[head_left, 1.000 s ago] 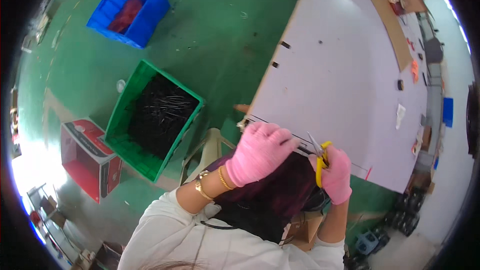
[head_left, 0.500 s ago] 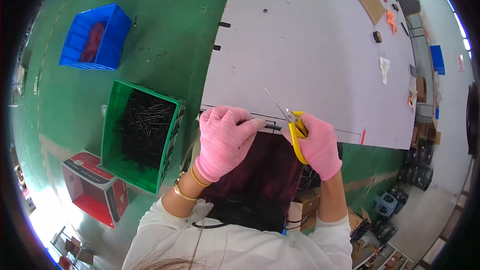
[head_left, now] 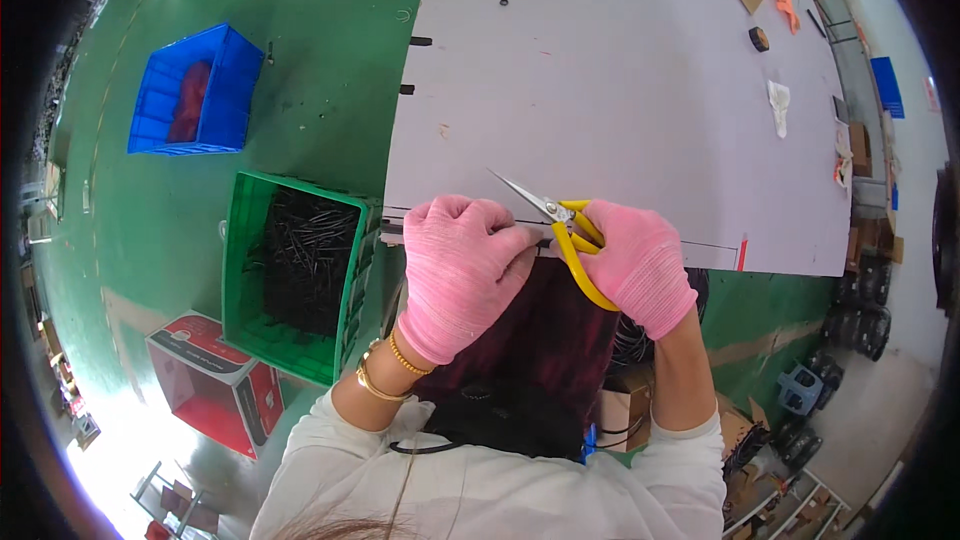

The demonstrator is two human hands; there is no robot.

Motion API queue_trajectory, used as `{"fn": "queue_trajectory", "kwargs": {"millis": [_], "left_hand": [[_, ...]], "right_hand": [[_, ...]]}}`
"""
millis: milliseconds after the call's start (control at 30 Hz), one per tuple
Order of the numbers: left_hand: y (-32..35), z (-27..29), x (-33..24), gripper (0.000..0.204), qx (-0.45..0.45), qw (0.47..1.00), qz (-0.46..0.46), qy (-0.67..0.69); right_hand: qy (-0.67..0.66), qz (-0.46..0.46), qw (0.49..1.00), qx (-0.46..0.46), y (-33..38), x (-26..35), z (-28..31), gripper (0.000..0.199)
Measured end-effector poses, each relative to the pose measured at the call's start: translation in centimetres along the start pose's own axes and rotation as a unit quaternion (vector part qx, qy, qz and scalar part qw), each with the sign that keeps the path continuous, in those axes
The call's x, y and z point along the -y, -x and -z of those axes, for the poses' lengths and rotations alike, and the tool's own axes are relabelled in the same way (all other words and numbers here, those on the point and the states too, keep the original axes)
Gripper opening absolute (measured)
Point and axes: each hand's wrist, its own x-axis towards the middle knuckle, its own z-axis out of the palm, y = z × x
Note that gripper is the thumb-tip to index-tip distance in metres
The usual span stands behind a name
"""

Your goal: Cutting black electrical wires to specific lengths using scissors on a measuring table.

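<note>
Both my hands wear pink gloves and meet at the near edge of the pale table (head_left: 620, 70). My left hand (head_left: 465, 265) is closed, thumb and fingers pinching a thin black tube-like piece (head_left: 543, 243), mostly hidden by the gloves. In my right hand (head_left: 640, 265) lies a pair of scissors (head_left: 575, 240) with yellow handles, its slim metal blades pointing far left over the tabletop. The right fingertips come close to the black piece; whether they grip it too, I cannot tell.
Left of the table, a green crate (head_left: 235, 275) holds many thin black pieces. Farther off stands a blue crate (head_left: 225, 90) with something dark red inside. Below is an open red-and-grey box (head_left: 215, 380). Black tape (head_left: 759, 39) and crumpled white tissue (head_left: 779, 105) lie on the table's right.
My hands have drawn closer together, so less of the black piece shows between them. The scissors have shifted left and their blades turned further left. The whole view has moved slightly.
</note>
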Motion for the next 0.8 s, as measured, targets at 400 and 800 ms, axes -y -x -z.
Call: {"fn": "queue_trajectory", "kwargs": {"millis": [400, 800], "left_hand": [[-0.4, -0.4, -0.1, 0.021, -0.004, 1.000, 0.002, 0.011], [-0.4, -0.4, 0.0, 0.015, 0.003, 1.000, -0.016, -0.002]], "right_hand": [[0.022, -0.001, 1.000, 0.008, 0.1, 0.1, 0.2, 0.027], [-0.138, 0.095, 0.981, -0.095, 2.3, -2.1, -1.6, 0.032]]}}
